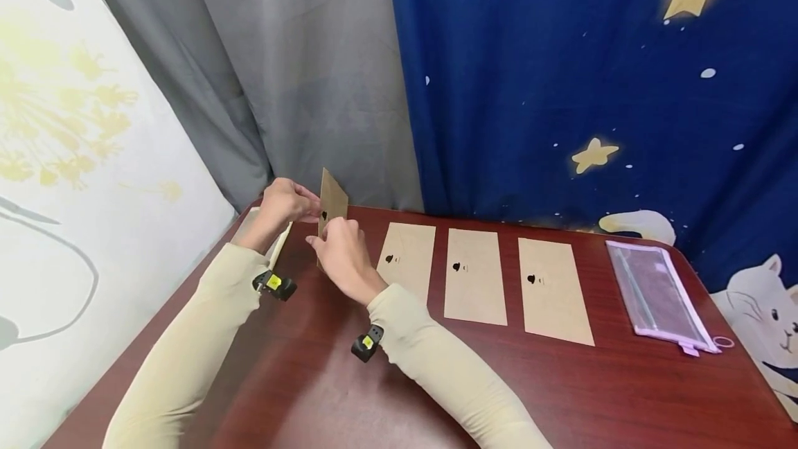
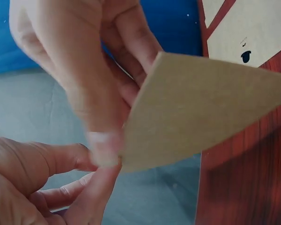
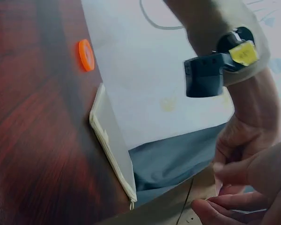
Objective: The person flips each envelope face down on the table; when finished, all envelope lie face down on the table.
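Note:
A brown kraft envelope (image 1: 334, 198) stands upright near the back left of the table, raised in both hands. My left hand (image 1: 288, 201) pinches its edge between thumb and fingers. From the near side, my right hand (image 1: 343, 253) grips the same envelope, its fingers curled. In the left wrist view, the right hand's thumb and the left hand (image 2: 42, 183) meet at one corner of the envelope (image 2: 196, 108). The right wrist view shows a dark line across the envelope (image 3: 178, 204) close to the fingers. Part of the envelope is hidden behind the right hand.
Three similar envelopes, each with a small black hat print, lie in a row: one nearest (image 1: 411, 248), a middle one (image 1: 476, 289), a right one (image 1: 555, 296). A lilac-edged mesh zip pouch (image 1: 661, 289) lies at far right. A cream-edged flat item (image 3: 110, 140) and an orange ring (image 3: 86, 55) lie left.

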